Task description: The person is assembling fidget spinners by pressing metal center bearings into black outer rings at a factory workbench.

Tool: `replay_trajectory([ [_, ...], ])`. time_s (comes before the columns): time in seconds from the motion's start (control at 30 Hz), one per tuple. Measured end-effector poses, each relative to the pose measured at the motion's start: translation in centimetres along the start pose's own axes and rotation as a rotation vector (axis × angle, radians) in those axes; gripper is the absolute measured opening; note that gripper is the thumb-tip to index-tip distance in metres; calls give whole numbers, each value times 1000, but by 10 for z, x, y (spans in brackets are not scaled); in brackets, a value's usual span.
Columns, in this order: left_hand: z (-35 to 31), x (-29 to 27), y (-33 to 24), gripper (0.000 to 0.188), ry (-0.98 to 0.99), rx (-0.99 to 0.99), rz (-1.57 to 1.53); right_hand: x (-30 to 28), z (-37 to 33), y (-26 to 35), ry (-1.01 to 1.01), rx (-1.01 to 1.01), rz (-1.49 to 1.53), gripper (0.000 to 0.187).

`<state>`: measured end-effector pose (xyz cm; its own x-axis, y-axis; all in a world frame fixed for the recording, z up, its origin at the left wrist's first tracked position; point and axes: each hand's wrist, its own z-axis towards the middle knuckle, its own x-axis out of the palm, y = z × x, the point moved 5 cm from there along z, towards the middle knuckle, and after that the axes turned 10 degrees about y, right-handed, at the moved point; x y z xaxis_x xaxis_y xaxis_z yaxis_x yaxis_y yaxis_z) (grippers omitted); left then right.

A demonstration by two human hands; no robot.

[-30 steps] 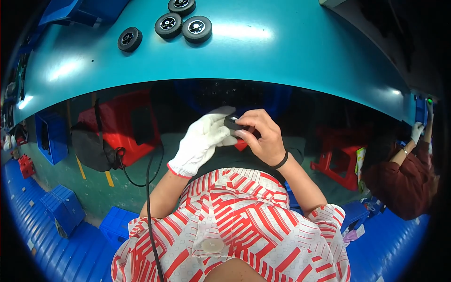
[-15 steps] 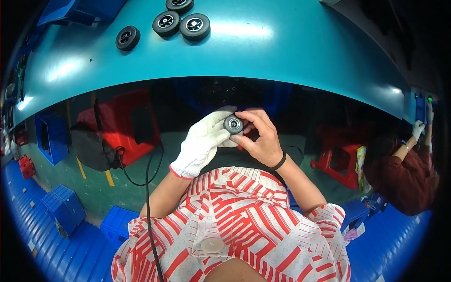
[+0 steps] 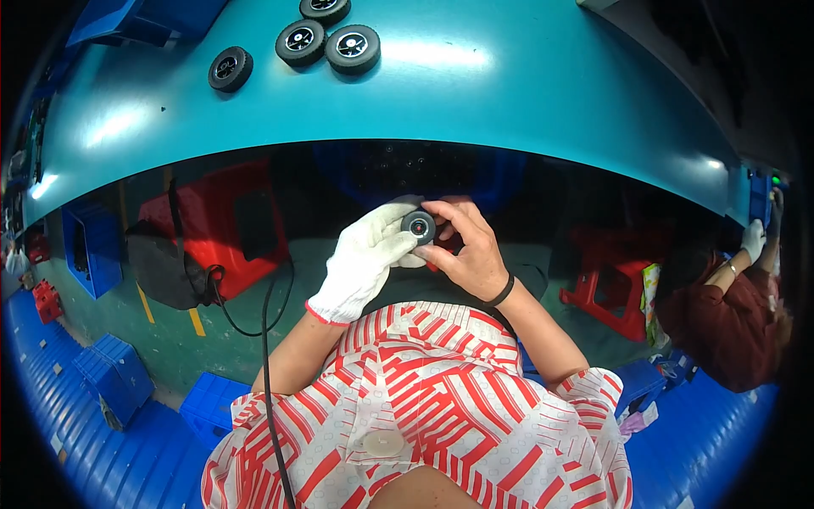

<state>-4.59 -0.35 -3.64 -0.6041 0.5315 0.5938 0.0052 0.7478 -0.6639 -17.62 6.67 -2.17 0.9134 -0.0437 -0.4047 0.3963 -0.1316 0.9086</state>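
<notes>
Between my two hands, in front of my lap, is a small black wheel (image 3: 419, 226) with a silver hub and a reddish centre. My left hand (image 3: 366, 252), in a white knitted glove with a red cuff edge, closes on its left side. The bare fingers and thumb of my right hand (image 3: 471, 249) pinch its right side; a black band circles that wrist. At the far left of the blue-green table (image 3: 509, 97) lie several black wheels with dark spoked hubs, among them one wheel (image 3: 352, 49) beside another (image 3: 300, 42) and a separate one (image 3: 231, 69).
A red stool (image 3: 222, 220) with a black bag (image 3: 165, 263) stands at left, a cable hanging nearby. Another red stool (image 3: 606, 288) is at right, near a co-worker in a dark red top (image 3: 729, 327). Blue crates (image 3: 114, 377) sit on the floor.
The wheel has shifted slightly left and turned a little between my fingers. Both hands keep their hold. The wheels on the table have not moved.
</notes>
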Motion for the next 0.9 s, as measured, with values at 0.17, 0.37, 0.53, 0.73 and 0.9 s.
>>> replay_trajectory([
  [0.17,0,0,0,43,12,-1,17,0,0,-2,27,20,12,48],
  [0.37,2,3,-2,41,-38,-12,119,-1,3,1,52,-16,22,47],
  [0.53,5,-3,5,43,17,-61,-14,-9,7,16,-1,-175,-119,45],
  [0.73,3,25,-26,66,376,76,-312,-50,23,91,-58,-488,-66,49],
  [0.9,-13,26,-73,50,-30,375,245,-97,81,130,-250,-394,-412,45],
])
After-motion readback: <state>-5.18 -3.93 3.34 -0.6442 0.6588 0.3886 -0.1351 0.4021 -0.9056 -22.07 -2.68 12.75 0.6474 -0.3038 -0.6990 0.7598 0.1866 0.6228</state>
